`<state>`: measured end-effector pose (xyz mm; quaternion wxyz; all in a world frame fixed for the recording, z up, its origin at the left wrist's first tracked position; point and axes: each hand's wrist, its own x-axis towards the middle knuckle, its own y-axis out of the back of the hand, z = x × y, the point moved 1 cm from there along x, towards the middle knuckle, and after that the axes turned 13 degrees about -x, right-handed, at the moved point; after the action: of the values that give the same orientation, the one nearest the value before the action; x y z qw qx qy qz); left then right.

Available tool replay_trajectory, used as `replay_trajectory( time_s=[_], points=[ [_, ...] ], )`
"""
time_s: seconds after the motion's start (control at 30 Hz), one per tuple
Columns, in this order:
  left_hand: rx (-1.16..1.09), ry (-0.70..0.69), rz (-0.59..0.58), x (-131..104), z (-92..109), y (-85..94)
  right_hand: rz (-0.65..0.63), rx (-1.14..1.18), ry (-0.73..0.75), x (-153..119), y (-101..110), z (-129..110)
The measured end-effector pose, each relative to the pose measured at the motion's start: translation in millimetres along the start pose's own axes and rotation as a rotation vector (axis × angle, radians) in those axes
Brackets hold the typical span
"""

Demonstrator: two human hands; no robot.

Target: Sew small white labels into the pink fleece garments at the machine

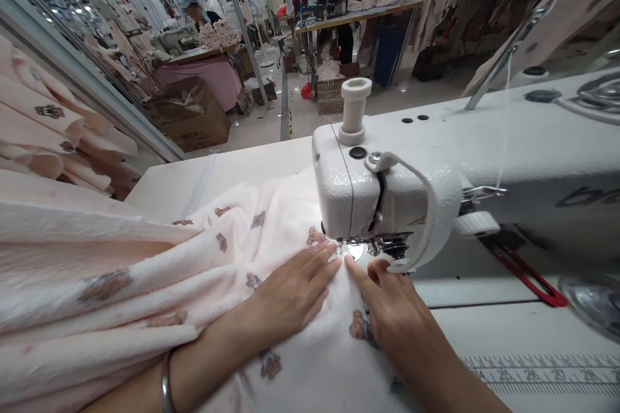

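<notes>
My left hand [300, 284] lies flat, palm down, on pale pink plush fabric [320, 361] printed with small bears. Its fingertips reach close to the presser foot [343, 248] of a white sewing machine [339, 187]. On the other side of the foot, my right hand [392, 303] is at the fabric's right edge. One finger points at the foot and touches the cloth, while the others curl in below the machine head; whatever is under them is hidden. The fabric runs beneath the foot and bunches in folds to the left.
A red-handled tool [537, 281] lies beside the machine's base. Ruler markings [533, 374] run along the table's front right. More printed fabric [43, 110] hangs at left. Beyond the table are a cardboard box [194, 116], other sewing tables and a co-worker [196, 13].
</notes>
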<state>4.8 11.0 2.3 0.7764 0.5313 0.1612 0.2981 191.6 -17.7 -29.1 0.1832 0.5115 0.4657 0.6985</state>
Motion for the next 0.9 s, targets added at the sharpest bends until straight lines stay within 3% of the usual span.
replay_trajectory(
  time_s=[0.27,0.47,0.6,0.77,0.9],
  points=[
    [-0.035,-0.016,0.031,6.6,-9.0,2.3,0.059,-0.036,-0.045,2.7,-7.5,-0.6],
    [-0.018,0.004,0.064,14.0,-19.4,-3.2,-0.055,0.012,-0.098,1.6,-9.8,-1.9],
    [-0.01,0.0,0.082,14.6,-19.3,-3.8,-0.06,0.034,-0.126,-3.8,-7.1,-5.5],
    [-0.015,-0.044,0.134,10.1,-15.4,-4.8,-0.009,0.058,-0.019,-5.2,1.1,-6.9],
    [-0.048,-0.032,0.165,10.6,-16.1,-4.4,-0.006,-0.019,-0.011,-3.5,-2.4,-29.1]
  ],
)
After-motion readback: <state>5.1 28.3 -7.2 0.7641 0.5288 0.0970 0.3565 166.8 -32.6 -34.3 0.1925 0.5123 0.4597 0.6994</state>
